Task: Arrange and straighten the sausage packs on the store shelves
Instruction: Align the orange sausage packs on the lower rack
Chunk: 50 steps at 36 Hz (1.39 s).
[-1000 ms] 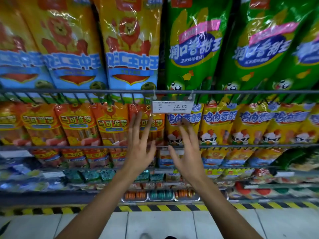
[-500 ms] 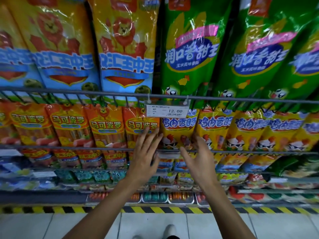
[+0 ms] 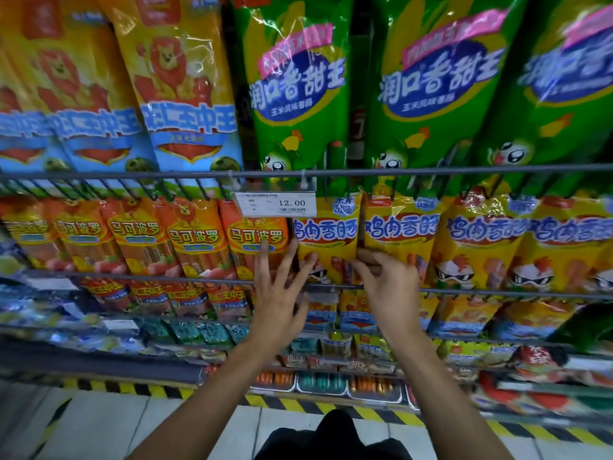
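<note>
Upper packs at 11 o'clock (image 3: 185,94): yellow, blue band. At 1 o'clock (image 3: 298,88): green. Middle row: orange (image 3: 195,240), yellow (image 3: 328,234). Floor edge (image 3: 292,405): yellow-black stripes.

The white price tag (image 3: 276,204) clipped to the upper wire rail reads "12.00"; its smaller print is too fine to read. The tall green packs (image 3: 298,91) on the top shelf carry "润口香甜王" in white on a blue oval. The orange packs (image 3: 255,237) below the tag read "马可波罗". The yellow packs (image 3: 326,234) beside them read "鸡肉香肠". The blue bands on the tall orange lion packs (image 3: 189,122) read "王中王".
</note>
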Tool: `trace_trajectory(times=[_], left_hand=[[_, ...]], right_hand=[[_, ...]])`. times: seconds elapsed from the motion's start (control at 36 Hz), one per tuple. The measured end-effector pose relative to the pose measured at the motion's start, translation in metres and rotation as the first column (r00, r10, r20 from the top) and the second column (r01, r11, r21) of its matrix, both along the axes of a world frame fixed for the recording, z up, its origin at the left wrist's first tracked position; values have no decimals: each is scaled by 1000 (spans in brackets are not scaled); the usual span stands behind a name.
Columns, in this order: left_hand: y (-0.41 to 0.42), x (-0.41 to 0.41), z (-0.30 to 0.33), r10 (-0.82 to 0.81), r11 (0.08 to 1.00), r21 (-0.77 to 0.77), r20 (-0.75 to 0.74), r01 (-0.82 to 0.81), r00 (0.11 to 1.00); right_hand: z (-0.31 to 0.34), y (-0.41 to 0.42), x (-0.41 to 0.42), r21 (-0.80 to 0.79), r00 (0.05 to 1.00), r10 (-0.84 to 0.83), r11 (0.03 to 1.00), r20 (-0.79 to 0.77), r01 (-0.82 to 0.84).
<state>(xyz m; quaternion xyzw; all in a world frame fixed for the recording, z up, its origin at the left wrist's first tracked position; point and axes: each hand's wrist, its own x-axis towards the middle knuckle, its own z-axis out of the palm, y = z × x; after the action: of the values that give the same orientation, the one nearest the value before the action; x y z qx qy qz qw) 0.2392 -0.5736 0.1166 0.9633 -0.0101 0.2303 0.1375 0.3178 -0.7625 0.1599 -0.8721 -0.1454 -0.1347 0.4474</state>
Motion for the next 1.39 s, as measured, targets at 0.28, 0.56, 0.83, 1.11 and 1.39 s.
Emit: trace_trajectory(times=[0.28,0.56,0.83,1.11,1.39], left_hand=[[-5,1,1,16,1000,-18,27,-15,1000],[-44,8,9,-139,984,-96,84,147,987],[-78,33,12,-213,973,-79,47,216,976],[-79,40,7,-190,982,-9,8,190,982],[-79,40,7,-187,980,65,-19,188,982]], right_hand=[[-12,-6,-2,43,998,35,998,53,-37],[-26,-41,-21,226,989,-84,973,123,54],[-30,-53,-19,156,981,-186,969,-55,192],[-42,-50,-11,42,991,-126,991,-44,128],[-43,-57,-16,93,988,-145,985,-45,148]])
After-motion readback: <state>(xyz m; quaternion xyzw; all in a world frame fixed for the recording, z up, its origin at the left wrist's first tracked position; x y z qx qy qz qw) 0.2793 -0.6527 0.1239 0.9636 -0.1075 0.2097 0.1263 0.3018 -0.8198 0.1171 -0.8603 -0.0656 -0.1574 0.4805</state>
